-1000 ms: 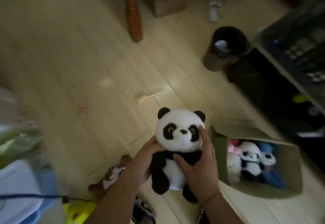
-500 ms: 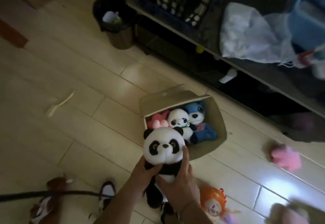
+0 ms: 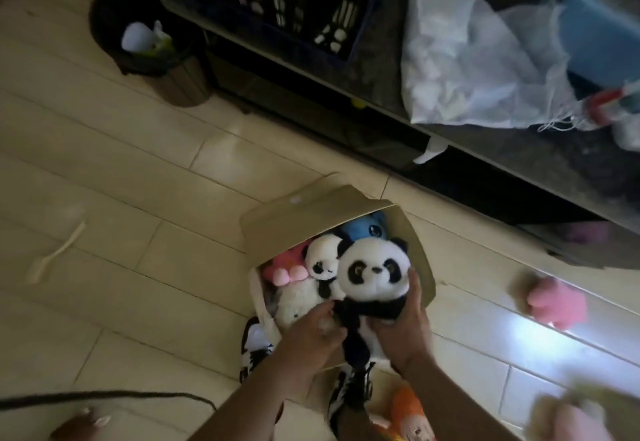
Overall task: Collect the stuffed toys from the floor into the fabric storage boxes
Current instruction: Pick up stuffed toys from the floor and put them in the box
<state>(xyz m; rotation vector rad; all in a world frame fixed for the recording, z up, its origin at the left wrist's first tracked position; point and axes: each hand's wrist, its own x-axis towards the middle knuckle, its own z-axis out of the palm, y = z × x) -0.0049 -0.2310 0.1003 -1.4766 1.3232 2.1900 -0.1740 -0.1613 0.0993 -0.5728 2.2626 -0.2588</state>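
A black-and-white panda toy [image 3: 372, 274] hangs upright over the open tan fabric box [image 3: 311, 212]. My left hand [image 3: 311, 336] grips its body from the left and my right hand [image 3: 405, 329] grips it from the right, thumb up by the head. Inside the box lie a smaller panda [image 3: 320, 260], a pink toy [image 3: 285, 269], a blue toy [image 3: 365, 229] and a white toy [image 3: 298, 305]. On the floor a pink toy [image 3: 554, 305] lies to the right, an orange-haired doll [image 3: 408, 413] sits by my feet, and a brown toy [image 3: 81, 426] shows at the bottom left.
A black waste bin [image 3: 152, 42] stands at the upper left beside a dark low table [image 3: 485, 149] carrying a black crate [image 3: 294, 0] and a white plastic bag [image 3: 478, 59]. A pale plastic spoon [image 3: 55, 253] lies on the wooden floor. My shoes [image 3: 349, 388] are beside the box.
The view swung right toward the box, and both hands carried the panda forward until it came over the box opening. The grip is unchanged.
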